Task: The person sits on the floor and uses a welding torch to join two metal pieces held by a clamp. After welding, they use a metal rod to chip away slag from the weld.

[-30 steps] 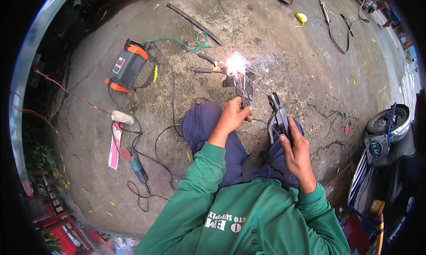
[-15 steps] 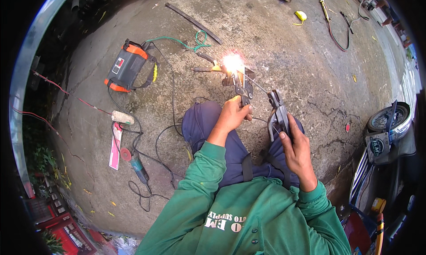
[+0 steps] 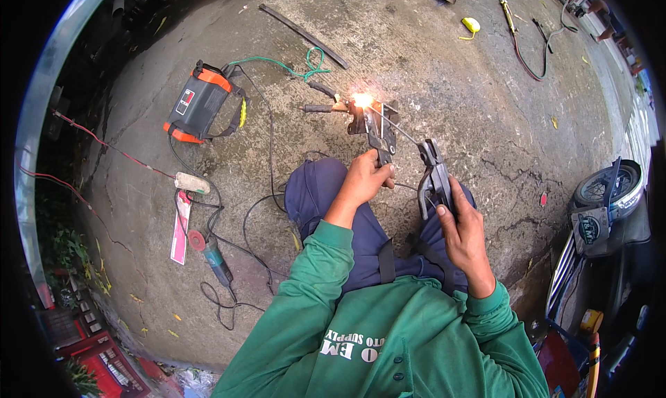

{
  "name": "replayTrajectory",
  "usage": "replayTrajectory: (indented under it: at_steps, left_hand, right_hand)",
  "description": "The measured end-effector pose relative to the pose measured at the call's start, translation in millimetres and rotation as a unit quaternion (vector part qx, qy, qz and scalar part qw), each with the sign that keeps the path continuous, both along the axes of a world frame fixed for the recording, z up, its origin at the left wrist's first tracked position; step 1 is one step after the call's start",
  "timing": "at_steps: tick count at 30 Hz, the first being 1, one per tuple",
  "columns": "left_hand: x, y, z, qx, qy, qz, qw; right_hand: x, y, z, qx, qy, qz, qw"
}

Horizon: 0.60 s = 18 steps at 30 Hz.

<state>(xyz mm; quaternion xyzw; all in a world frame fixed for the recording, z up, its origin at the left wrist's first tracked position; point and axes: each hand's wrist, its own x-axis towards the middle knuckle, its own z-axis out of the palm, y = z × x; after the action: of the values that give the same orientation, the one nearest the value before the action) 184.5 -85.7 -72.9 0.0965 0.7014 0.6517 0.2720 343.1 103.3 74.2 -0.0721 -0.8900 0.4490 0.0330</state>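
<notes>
Left hand grips metalwork (extending ahead of both); right hand clamps electrode holder.

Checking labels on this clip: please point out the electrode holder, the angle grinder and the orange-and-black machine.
Electrode holder (image 3: 436, 179): head view, on its dark body.
Angle grinder (image 3: 218, 265): head view, on its body, below the disc.
Orange-and-black machine (image 3: 207, 101): head view, on its dark casing.

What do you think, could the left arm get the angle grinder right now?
Probably not: the left grip is closed on a dark metal piece, and the angle grinder lies well off to the left on the concrete.
</notes>
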Motion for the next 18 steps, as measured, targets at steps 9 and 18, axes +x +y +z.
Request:
replayTrajectory:
  at_steps: [9, 18]
  left_hand:
    - [0, -2, -3, 0.017, -0.001, 0.001, 1.0]
    - [0, -1, -6, 0.03, -0.007, -0.003, 1.0]
  right_hand:
    - [14, 0, 11, -0.039, -0.008, -0.013, 0.999]
    - [11, 4, -10, 0.021, 0.043, -0.018, 0.999]
